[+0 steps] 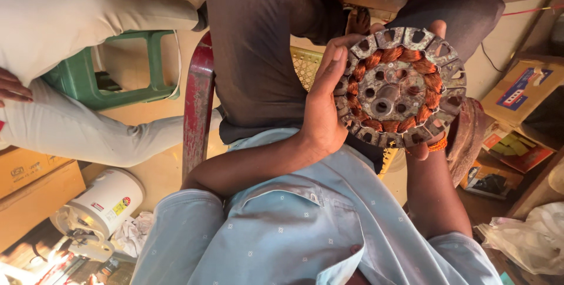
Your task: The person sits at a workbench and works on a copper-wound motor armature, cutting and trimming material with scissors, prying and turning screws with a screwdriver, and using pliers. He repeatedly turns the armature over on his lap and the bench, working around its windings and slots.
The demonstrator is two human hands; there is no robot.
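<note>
A round metal fan stator (399,88) with a slotted rim, a ring of copper-coloured windings and a central hub is held up over my lap. My left hand (323,109) presses its palm and straight fingers against the stator's left rim. My right hand (427,147) grips the stator from behind and below, its fingertip showing over the top rim. An orange thread band sits on that wrist. Most of my right hand is hidden by the stator.
A dark red plastic chair (198,103) is under my legs. A green stool (117,79) and another person in white trousers (76,32) are at the left. Cardboard boxes (35,185) and a white cylindrical appliance (108,203) lie lower left. A box (520,91) and plastic bag (529,238) sit at the right.
</note>
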